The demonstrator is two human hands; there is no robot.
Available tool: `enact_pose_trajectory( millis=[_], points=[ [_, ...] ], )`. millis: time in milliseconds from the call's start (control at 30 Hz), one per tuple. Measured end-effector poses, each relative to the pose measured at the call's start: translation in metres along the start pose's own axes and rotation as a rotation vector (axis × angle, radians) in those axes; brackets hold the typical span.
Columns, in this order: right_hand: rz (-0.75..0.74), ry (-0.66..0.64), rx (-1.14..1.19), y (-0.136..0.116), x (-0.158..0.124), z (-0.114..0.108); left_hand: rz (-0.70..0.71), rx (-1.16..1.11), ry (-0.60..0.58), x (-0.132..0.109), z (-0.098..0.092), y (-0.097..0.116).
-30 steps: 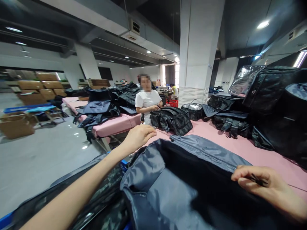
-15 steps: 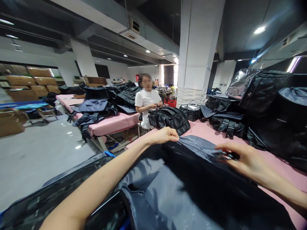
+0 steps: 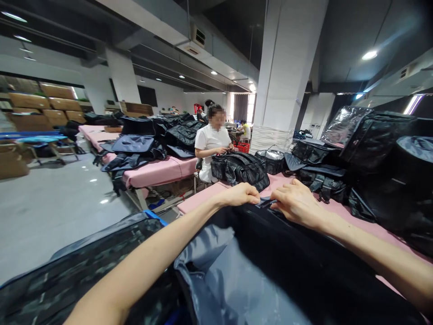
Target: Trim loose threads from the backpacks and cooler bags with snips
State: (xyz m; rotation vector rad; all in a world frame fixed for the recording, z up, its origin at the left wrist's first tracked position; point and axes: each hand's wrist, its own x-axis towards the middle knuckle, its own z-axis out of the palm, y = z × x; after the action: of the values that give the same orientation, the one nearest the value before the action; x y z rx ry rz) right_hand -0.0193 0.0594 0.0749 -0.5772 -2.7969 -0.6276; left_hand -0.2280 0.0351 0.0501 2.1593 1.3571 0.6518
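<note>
A large black bag (image 3: pixel 324 271) with a grey lining (image 3: pixel 233 275) lies open in front of me. Its upper edge is pinched in my left hand (image 3: pixel 241 195), whose fingers are closed on the fabric. Close beside it, my right hand (image 3: pixel 299 203) has its fingers curled at the same edge, with the back of the hand hiding most of what they hold. A small dark strip shows between the two hands, too unclear to name.
Beyond the bag, a black backpack (image 3: pixel 240 169) lies on the pink-covered table (image 3: pixel 203 198), where a person in a white shirt (image 3: pixel 213 142) sits. More black bags are piled at the right (image 3: pixel 375 135). A dark camouflage bag (image 3: pixel 88 262) lies at the lower left.
My right hand has moved left, up to my left hand, and its fingers have closed at the edge. A small dark object visible in it earlier is now mostly hidden.
</note>
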Motion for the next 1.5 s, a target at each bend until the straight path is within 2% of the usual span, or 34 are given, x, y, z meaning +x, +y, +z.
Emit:
enact_pose_trajectory(
  millis=[100, 233, 367, 467, 567, 667, 833, 1067, 1133, 1233, 1333, 1400, 1500],
  points=[
    [-0.045, 0.029, 0.028, 0.001, -0.002, -0.001, 0.013, 0.005, 0.005, -0.001, -0.001, -0.001],
    [0.0, 0.065, 0.104, 0.001, -0.003, -0.002, 0.025, 0.012, 0.042, -0.001, 0.0, -0.001],
    [-0.027, 0.056, 0.043, 0.0, -0.003, 0.002, 0.091, 0.07, 0.159, -0.007, 0.007, -0.002],
    [-0.041, 0.086, 0.061, 0.0, -0.006, 0.004, 0.322, 0.318, 0.367, -0.017, 0.018, -0.011],
    [0.047, 0.094, 0.295, 0.003, -0.012, 0.007, 0.656, 0.714, 0.599, -0.028, 0.029, -0.023],
    [0.19, 0.072, 0.535, 0.008, -0.017, 0.012, 0.868, 0.971, 0.68, -0.034, 0.033, -0.03],
    [0.25, 0.055, 0.587, 0.011, -0.014, 0.023, 0.893, 1.066, 0.701, -0.034, 0.034, -0.031],
    [0.076, 0.062, 0.466, 0.0, 0.001, 0.025, 0.902, 1.029, 0.715, -0.035, 0.034, -0.027],
    [0.091, 0.053, 0.481, -0.002, 0.001, 0.024, 0.884, 1.028, 0.698, -0.035, 0.034, -0.03],
    [0.193, 0.084, 0.638, 0.006, -0.004, 0.018, 0.857, 1.011, 0.684, -0.037, 0.032, -0.033],
    [0.308, 0.199, 0.808, 0.028, -0.022, 0.009, 0.792, 0.947, 0.675, -0.035, 0.038, -0.025],
    [0.44, 0.289, 0.859, 0.046, -0.039, 0.005, 0.781, 0.929, 0.613, -0.029, 0.051, -0.009],
    [0.657, 0.398, 0.923, 0.062, -0.069, 0.006, 0.893, 0.967, 0.455, -0.008, 0.084, 0.029]
  ],
)
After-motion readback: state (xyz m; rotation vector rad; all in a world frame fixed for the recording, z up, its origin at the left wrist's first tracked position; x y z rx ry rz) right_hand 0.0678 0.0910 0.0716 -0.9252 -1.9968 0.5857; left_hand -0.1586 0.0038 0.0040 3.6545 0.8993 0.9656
